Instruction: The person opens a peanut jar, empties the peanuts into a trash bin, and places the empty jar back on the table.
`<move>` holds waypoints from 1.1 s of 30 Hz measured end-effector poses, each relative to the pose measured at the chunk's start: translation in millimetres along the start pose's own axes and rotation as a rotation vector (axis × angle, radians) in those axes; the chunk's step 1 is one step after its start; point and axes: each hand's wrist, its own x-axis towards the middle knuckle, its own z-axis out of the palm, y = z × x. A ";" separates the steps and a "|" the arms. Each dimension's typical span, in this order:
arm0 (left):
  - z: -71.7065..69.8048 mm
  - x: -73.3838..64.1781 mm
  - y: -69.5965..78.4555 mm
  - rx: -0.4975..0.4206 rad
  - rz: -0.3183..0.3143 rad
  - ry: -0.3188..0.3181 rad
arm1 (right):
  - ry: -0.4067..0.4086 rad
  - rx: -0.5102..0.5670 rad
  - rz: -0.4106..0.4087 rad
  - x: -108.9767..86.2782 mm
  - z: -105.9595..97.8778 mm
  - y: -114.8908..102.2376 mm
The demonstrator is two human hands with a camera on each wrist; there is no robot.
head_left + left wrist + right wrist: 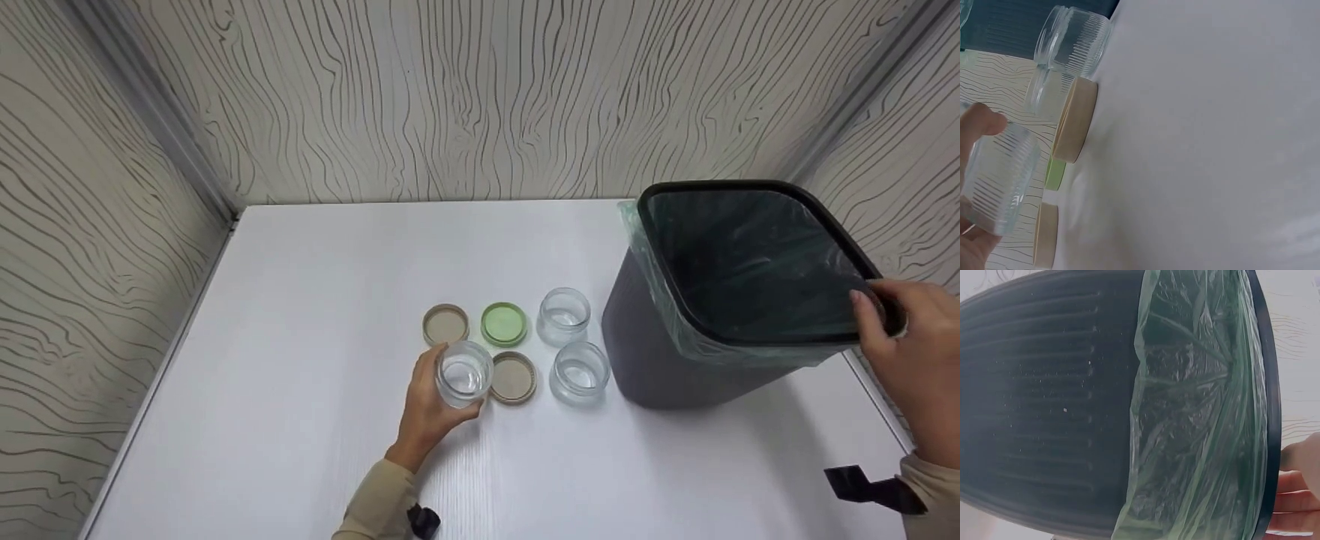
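My left hand point(429, 411) grips a clear glass jar point(465, 373) around its side, thumb and fingers on opposite walls. The jar has no lid on, and its ribbed wall shows in the left wrist view. Just beside it lie a green lid point(504, 324) and two tan lids, one behind point(445, 325) and one to the right point(513, 377). My right hand point(916, 367) grips the near right corner of a dark waste bin's rim, thumb over the inside edge. The waste bin point(649, 345) wears a thin green liner point(1185, 410) folded over its rim.
Two more open glass jars stand between the lids and the bin, a rear jar point(564, 319) and a front jar point(580, 373). The white table point(300, 360) is bounded by a wood-patterned back panel point(450, 105) and side panels.
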 end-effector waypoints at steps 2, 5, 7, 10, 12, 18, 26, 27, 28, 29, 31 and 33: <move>-0.3 -0.8 -1.3 0.009 -0.002 0.005 | -0.032 -0.013 0.000 -1.3 -0.1 -1.6; -0.9 -1.6 -4.4 0.015 -0.001 0.014 | -0.069 -0.025 -0.017 -3.6 -0.2 -4.8; -1.3 -1.9 -6.8 0.012 -0.009 0.020 | -0.092 -0.003 -0.033 -5.2 0.0 -8.5; -1.6 -2.1 -10.4 0.001 -0.016 0.031 | -0.111 0.056 -0.067 -7.4 0.1 -15.1; -1.6 -1.9 -12.3 -0.004 -0.016 0.041 | -0.130 0.110 -0.078 -8.3 0.1 -19.3; -0.1 -1.6 -18.5 -0.028 0.005 0.075 | -0.173 0.238 -0.102 -9.2 -0.3 -30.5; 0.4 -2.7 -25.2 -0.063 -0.028 0.086 | -0.178 0.349 -0.108 -10.2 -0.2 -45.1; 0.4 -2.7 -25.8 -0.067 -0.035 0.086 | -0.180 0.355 -0.115 -10.7 -0.6 -46.7; 0.5 -2.7 -26.3 -0.068 -0.044 0.087 | -0.181 0.359 -0.123 -11.3 -0.9 -48.1; 0.7 -2.8 -26.7 -0.067 -0.051 0.087 | -0.181 0.364 -0.131 -12.0 -1.0 -49.5; 0.7 -2.8 -27.2 -0.074 -0.075 0.082 | -0.184 0.372 -0.148 -13.1 -1.3 -52.0; 1.0 -2.7 -27.5 -0.083 -0.100 0.077 | -0.185 0.389 -0.157 -14.3 -1.4 -54.4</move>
